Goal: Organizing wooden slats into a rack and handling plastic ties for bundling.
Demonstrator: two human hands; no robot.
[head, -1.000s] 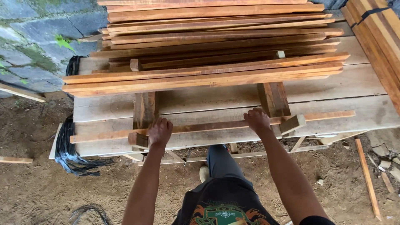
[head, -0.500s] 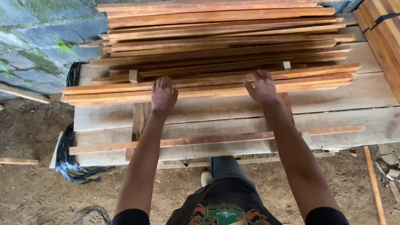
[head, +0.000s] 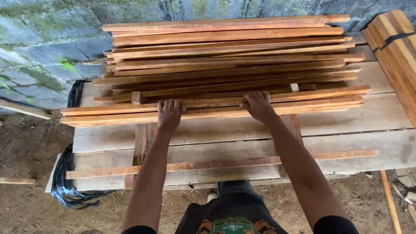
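- Fingers of left hand (head: pixel 169 113) and right hand (head: pixel 259 105) curl flat over the front slats (head: pixel 216 108) of the wood stack, pressing, not closed around them.
- Below the hands, one loose slat (head: pixel 216 164) lies across pale planks (head: pixel 368 125).
- Right of the grip, a strapped bundle (head: pixel 396 41), black band.

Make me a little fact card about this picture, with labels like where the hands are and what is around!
Left hand: flat on the front wooden slats of the stack, fingers spread
Right hand: on the same slats, further right
Stack: many long reddish slats piled unevenly on a plank workbench
Lone slat: lies apart, near the bench's front edge
Far right: bundle of strapped boards
Left of bench: black straps hanging to the dirt ground
Behind: mossy stone block wall
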